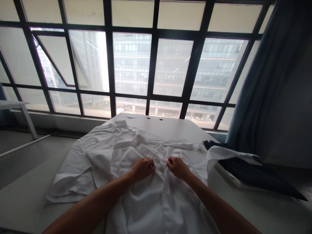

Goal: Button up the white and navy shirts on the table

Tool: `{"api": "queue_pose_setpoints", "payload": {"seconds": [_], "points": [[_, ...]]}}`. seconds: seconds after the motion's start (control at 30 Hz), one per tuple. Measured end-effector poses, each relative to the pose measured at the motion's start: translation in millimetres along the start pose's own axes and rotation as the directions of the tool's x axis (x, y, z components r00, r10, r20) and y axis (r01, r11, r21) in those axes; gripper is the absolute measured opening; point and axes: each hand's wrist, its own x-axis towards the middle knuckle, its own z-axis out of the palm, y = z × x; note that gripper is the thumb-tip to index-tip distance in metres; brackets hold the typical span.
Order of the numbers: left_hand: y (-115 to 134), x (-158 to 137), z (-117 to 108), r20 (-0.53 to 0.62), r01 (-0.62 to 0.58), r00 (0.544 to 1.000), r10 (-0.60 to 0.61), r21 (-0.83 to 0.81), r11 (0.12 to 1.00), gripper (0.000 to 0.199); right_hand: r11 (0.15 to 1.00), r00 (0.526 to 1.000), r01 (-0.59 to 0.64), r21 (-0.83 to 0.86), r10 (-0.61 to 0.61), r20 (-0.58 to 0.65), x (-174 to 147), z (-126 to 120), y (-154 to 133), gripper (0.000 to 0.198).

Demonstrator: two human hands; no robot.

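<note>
A white shirt point(143, 201) lies spread on the table in front of me, its collar end away from me and its button front running down the middle. My left hand point(143, 168) is closed on the shirt's cloth, left of the front opening near the collar. Just across the opening, my right hand point(177, 166) pinches the cloth on the other side. Folds gather between the two hands. Another white shirt point(97, 146) lies crumpled to the left, partly under or against the first; where they meet I cannot tell.
The white table point(170, 126) reaches toward a wide window. Dark navy clothing point(255, 175) lies folded over white cloth at the right, partly beneath a white sleeve. A blue curtain point(258, 81) hangs at the right; another white table point(14, 104) stands at far left.
</note>
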Motion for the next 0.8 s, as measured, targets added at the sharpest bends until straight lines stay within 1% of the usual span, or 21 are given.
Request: {"api": "queue_pose_setpoints", "payload": {"seconds": [0.03,0.07,0.1,0.13,0.17,0.2,0.23,0.27,0.33,0.37,0.43,0.53,0.6,0.7,0.77,0.8], "points": [[0,0,-2,-0.022,0.040,0.999,-0.040,-0.001,0.999,0.014,0.999,1.000,0.004,0.035,-0.004,0.001,-2,-2,-4,0.030],[0,1,-3,-0.042,0.070,0.997,-0.070,-0.003,0.998,0.014,0.996,0.999,0.001,0.086,-0.005,0.050,-5,-3,-8,0.035],[1,1,-5,-0.054,0.090,0.994,-0.090,-0.008,0.996,0.014,0.989,0.989,-0.014,0.149,-0.008,0.148,-8,-5,-13,0.041],[1,2,-6,-0.061,0.104,0.993,-0.104,-0.012,0.995,0.014,0.977,0.960,-0.045,0.210,-0.016,0.278,-12,-7,-19,0.046],[2,2,-6,-0.060,0.113,0.992,-0.114,-0.017,0.993,0.015,0.964,0.914,-0.081,0.255,-0.031,0.405,-16,-9,-24,0.050],[3,2,-7,-0.057,0.120,0.991,-0.121,-0.022,0.993,0.015,0.957,0.867,-0.101,0.274,-0.050,0.495,-20,-10,-29,0.051],[3,2,-7,-0.057,0.128,0.990,-0.129,-0.025,0.991,0.016,0.959,0.843,-0.092,0.268,-0.068,0.534,-25,-11,-34,0.051],[4,2,-8,-0.061,0.136,0.989,-0.137,-0.028,0.990,0.016,0.969,0.845,-0.056,0.240,-0.082,0.529,-28,-12,-38,0.050],[6,2,-8,-0.076,0.148,0.986,-0.150,-0.031,0.989,0.017,0.988,0.877,0.039,0.152,-0.107,0.468,-34,-11,-45,0.047],[6,2,-8,-0.085,0.149,0.985,-0.151,-0.033,0.988,0.018,0.992,0.886,0.067,0.110,-0.110,0.450,-36,-10,-47,0.045],[7,2,-9,-0.104,0.144,0.984,-0.147,-0.035,0.989,0.018,0.996,0.881,0.069,0.055,-0.087,0.464,-38,-9,-50,0.045],[9,1,-8,-0.126,0.135,0.982,-0.141,-0.049,0.990,0.019,0.997,0.858,0.065,0.039,-0.076,0.507,-40,-5,-50,0.050],[10,1,-8,-0.139,0.141,0.979,-0.147,-0.056,0.988,0.018,0.995,0.874,0.088,0.043,-0.098,0.477,-42,-2,-50,0.051],[11,1,-7,-0.163,0.137,0.976,-0.145,-0.062,0.989,0.019,0.994,0.912,0.106,0.015,-0.103,0.397,-45,2,-54,0.040],[11,2,-7,-0.184,0.120,0.974,-0.132,-0.076,0.990,0.020,0.993,0.908,0.112,-0.028,-0.091,0.408,-46,1,-58,0.030],[11,2,-7,-0.195,0.111,0.973,-0.127,-0.086,0.990,0.020,0.993,0.896,0.112,-0.044,-0.082,0.436,-46,-1,-59,0.028]]}}
